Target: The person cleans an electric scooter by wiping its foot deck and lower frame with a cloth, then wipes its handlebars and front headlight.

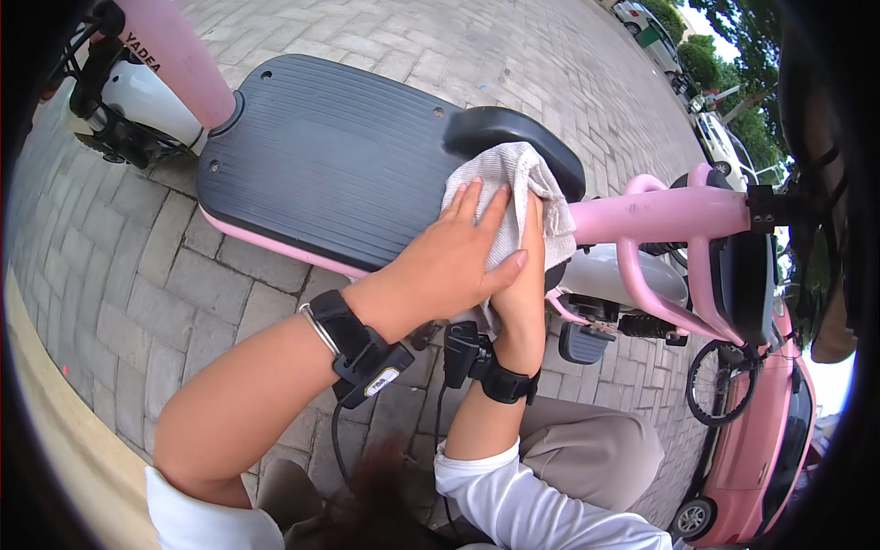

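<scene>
A pale, ribbed cloth (522, 171) lies bunched over the rear end of the scooter's black grooved footboard (321, 165), against a raised black rim (522, 133). My left hand (454, 252) rests flat on the cloth with its fingers stretched and spread. Close beside it, my right hand (521, 293) grips the cloth's right part; folds partly hide its fingers. The left thumb reaches across the right hand. The scooter's pink frame tube (660, 215) runs off to the right of the cloth.
The pink front column (174, 60) rises at upper left, near a white front fender (147, 92). Black straps with small devices sit on both wrists, cables hanging down. Below the frame is a black pedal (587, 343). A pink car (756, 440) stands at right on grey paving (275, 266).
</scene>
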The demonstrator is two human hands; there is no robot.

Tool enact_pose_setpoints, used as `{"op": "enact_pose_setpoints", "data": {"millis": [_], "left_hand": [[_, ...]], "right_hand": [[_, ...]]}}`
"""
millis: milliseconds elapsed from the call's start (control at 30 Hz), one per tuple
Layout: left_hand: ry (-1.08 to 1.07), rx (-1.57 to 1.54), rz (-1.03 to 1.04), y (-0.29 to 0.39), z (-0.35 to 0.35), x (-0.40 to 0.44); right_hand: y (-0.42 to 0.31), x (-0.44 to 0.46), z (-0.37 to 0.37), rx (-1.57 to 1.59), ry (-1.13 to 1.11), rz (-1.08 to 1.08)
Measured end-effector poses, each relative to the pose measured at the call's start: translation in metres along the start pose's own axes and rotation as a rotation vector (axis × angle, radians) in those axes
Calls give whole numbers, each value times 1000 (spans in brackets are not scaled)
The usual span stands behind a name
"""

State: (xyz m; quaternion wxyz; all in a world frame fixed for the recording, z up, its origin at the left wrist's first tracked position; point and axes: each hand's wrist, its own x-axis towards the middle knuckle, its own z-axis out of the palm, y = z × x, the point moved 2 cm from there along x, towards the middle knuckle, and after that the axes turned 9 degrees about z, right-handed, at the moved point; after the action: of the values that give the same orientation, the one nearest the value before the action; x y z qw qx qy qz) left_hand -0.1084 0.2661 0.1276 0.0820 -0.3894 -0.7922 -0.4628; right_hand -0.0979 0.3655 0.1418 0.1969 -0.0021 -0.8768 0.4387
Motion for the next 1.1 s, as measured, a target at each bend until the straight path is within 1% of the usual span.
{"op": "enact_pose_setpoints", "data": {"millis": [33, 67, 133, 167, 233, 267, 300, 333, 367, 400, 433, 467, 500, 533, 567, 633, 667, 700, 733, 767, 800, 833, 900, 933, 967, 1000, 1033, 1067, 1100], "left_hand": [[-26, -104, -115, -8, -6, -2], [-27, -106, -112, -13, -12, -2], [-29, -440, -162, -21, -19, -2], [-29, -444, -157, -21, -19, -2], [-22, -376, -124, -20, -16, -3], [-21, -375, -118, -16, -10, -4], [45, -189, -110, -10, -4, -8], [109, -2, -105, -3, -1, -9], [109, 2, -106, 3, 3, -10], [50, 149, -20, 12, 4, -9], [-9, 295, 63, 18, 6, -7], [-10, 300, 52, 19, 9, -3], [-81, 278, 119, 21, 13, 3], [-151, 255, 188, 20, 15, 7], [-152, 254, 181, 17, 13, 10], [-158, 234, 93, 10, 11, 18], [-53, 208, 73, 4, 8, 20], [-52, 204, 78, -1, 0, 24], [-163, 105, -13, -9, -9, 28], [-274, 8, -105, -15, -15, 27], [-142, -24, -59, -18, -16, 22], [-145, -23, -57, -23, -16, 17], [-56, -85, -25, -28, -22, 8], [-133, -40, -64, -27, -27, 4], [-134, -37, -65, -27, -31, 0], [-202, 62, -44, -27, -34, -5], [-270, 163, -20, -27, -36, -9], [-272, 168, -15, -26, -39, -15], [-297, 263, 38, -25, -41, -22]], "right_hand": [[-4, 11, 6, 7, -70, -68], [-5, 18, 12, -38, -94, -120], [-8, 20, 22, -144, -189, -57], [-11, 19, 22, -204, -213, -44], [-7, 18, 16, -195, -238, -60], [-5, 17, 12, -171, -299, -117], [-4, 16, 8, -144, -364, -174], [-6, 12, 2, -135, -368, -176], [-8, 6, -5, -121, -293, -146], [-9, -3, -12, -104, -220, -116], [-5, -11, -18, -97, -133, 32], [-1, -23, -22, -114, -92, 47], [4, -31, -24, -133, -56, 62], [6, -30, -23, -128, -68, 64], [9, -26, -22, -129, -89, 88], [10, -16, -17, -134, -105, 119], [9, -5, -13, -138, -139, 114], [7, 5, -9, -142, -171, 107], [3, 12, -4, -230, -167, 60], [0, 14, 1, -231, -162, 58], [-3, 14, 7, -296, -170, 69], [-5, 13, 12, -360, -180, 81], [-13, 8, 20, -337, -199, 98], [-15, 5, 24, -501, -220, 103], [-17, 1, 27, -666, -239, 107], [-27, -4, 27, -516, -247, 140], [-25, -10, 30, -518, -180, 14], [-27, -16, 33, -514, -225, 78], [-30, -23, 37, -509, -271, 143]]}}
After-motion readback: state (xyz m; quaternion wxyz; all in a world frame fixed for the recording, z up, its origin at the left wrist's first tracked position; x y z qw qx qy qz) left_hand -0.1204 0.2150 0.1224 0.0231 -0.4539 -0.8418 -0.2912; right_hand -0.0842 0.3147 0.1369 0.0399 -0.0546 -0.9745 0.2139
